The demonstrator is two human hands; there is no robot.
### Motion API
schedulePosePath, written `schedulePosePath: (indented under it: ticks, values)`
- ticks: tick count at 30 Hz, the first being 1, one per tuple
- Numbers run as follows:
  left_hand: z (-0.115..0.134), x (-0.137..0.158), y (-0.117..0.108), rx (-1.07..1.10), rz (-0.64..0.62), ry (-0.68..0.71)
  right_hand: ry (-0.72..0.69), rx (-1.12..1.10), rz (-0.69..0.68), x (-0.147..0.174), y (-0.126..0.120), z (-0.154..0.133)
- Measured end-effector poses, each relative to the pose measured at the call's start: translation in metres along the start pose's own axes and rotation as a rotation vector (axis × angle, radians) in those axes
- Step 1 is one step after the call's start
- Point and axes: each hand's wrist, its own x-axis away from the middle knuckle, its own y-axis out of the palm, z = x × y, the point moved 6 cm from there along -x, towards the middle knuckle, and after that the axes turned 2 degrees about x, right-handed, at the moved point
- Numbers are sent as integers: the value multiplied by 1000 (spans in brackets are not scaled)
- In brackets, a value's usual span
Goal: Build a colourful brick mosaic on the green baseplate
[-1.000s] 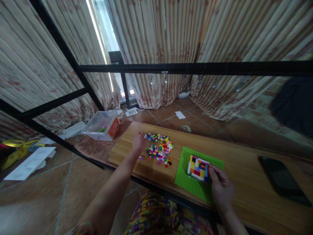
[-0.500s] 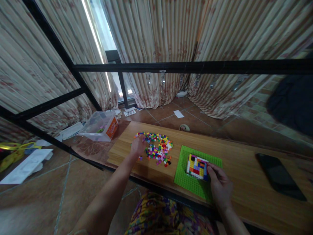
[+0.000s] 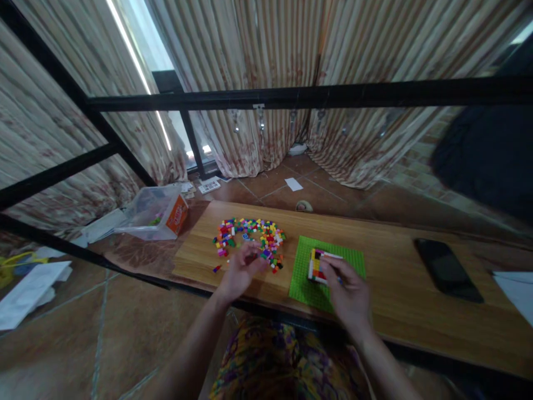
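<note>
My right hand (image 3: 348, 291) is closed over a flat block of small toy bricks (image 3: 315, 269) in yellow, red, white and other colours. Its thumb and fingers cover the block's right part. Beneath the block lies a green studded baseplate (image 3: 306, 290). To the left, my left hand (image 3: 241, 272) hovers at the near edge of a spread of loose coloured bricks (image 3: 272, 236), fingers curled and thumb toward the right. A blue-purple spot shows by its fingertips; whether that is a held brick or one lying behind, I cannot make out.
The wooden bench (image 3: 391, 266) carries a black phone (image 3: 447, 269) on the right, with white paper (image 3: 516, 291) beyond it. A clear plastic box (image 3: 144, 216) with an orange label stands off the left end. A black metal rail (image 3: 283, 100) crosses ahead, before the curtains.
My left hand has moved from the left side of the loose bricks to their near right side. My right hand has shifted from the block's right edge to over its top. The view has turned slightly right.
</note>
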Motion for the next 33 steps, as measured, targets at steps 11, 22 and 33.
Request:
schedulePosePath:
  ticks: [11,22,33]
  values:
    - [35,37,41,-168,-45,121,-179,-86,-254,21,56,-52]
    - [-1,36,26,-89,106,-27,306,-341,-148,28,75,4]
    - [-31,41,-7,173,184,-139,-177,508,-527,23,129,9]
